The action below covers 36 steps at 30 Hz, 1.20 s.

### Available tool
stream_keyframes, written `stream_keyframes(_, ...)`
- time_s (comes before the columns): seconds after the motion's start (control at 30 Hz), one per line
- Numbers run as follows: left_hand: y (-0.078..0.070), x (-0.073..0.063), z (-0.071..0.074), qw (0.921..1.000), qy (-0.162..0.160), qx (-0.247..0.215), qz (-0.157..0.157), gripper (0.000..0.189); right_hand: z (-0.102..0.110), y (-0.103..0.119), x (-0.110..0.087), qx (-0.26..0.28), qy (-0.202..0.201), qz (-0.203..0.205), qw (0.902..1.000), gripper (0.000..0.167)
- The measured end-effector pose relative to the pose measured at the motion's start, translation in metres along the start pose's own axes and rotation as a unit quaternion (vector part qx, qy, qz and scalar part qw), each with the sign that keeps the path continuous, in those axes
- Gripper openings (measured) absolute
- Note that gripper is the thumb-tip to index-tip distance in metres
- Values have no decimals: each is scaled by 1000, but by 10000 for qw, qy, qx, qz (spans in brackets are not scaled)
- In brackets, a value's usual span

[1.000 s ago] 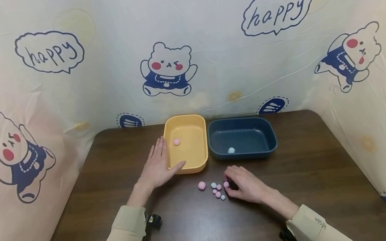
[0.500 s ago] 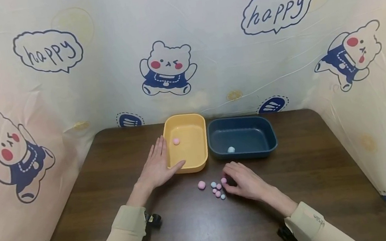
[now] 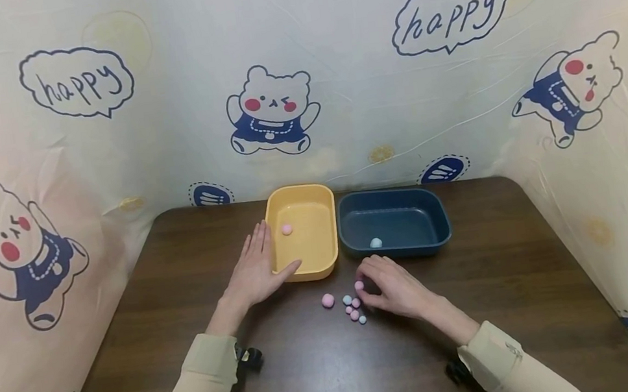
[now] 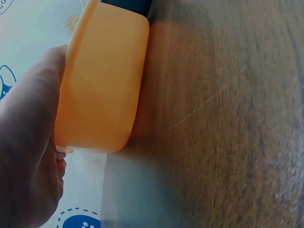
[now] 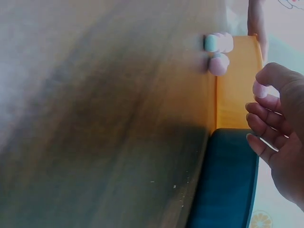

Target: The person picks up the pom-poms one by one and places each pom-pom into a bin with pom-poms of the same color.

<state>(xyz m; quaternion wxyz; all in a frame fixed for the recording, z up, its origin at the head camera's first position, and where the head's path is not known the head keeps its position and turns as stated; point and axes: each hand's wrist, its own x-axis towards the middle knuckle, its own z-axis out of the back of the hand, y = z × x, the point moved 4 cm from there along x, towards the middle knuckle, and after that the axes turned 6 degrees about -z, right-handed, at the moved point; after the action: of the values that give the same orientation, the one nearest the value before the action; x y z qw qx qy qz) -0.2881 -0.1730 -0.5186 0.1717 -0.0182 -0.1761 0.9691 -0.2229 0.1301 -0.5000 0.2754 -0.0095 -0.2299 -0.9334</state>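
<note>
Between thumb and index finger my right hand (image 3: 397, 286) pinches a small pink ball (image 3: 359, 286), raised above the table in the right wrist view, where the same pink ball (image 5: 259, 90) shows at the fingertips. My left hand (image 3: 252, 277) rests along the left side of the yellow bin (image 3: 311, 248), its fingers straight and its thumb at the near rim. One pink ball (image 3: 287, 230) lies in that bin. The dark blue bin (image 3: 405, 219) beside it holds a light blue ball (image 3: 376, 242). Several small pink and light blue balls (image 3: 355, 315) cluster left of my right hand.
A larger pink ball (image 3: 328, 301) sits apart, just left of the cluster. Both bins stand side by side near the back of the brown wooden table (image 3: 313, 379). Behind it hangs a printed cloth (image 3: 352, 119) with cartoon bears, which also covers the sides.
My right hand has moved up and a little left towards the bins, carrying the pink ball away from beside the cluster. My left hand stays at the yellow bin.
</note>
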Motion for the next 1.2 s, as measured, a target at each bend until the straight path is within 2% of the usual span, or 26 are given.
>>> stream_keyframes(0.4, -4, 1, -1, 9999, 30, 162, 45, 132, 3, 8, 10, 69, -108, 110, 9999, 18)
stream_keyframes(0.57, -2, 0, 0, 9999, 50, 84, 33, 137, 4, 9, 15, 107, -108, 31, 9999, 16)
stream_keyframes(0.87, -2, -3, 5, 9999, 3, 38, 109, 142, 6, 11, 23, 345, -166, -172, 9991, 22)
stream_keyframes(1.2, -1, -1, 3, 9999, 28, 14, 135, 141, 12, 10, 34, 593, -318, -219, 9975, 20)
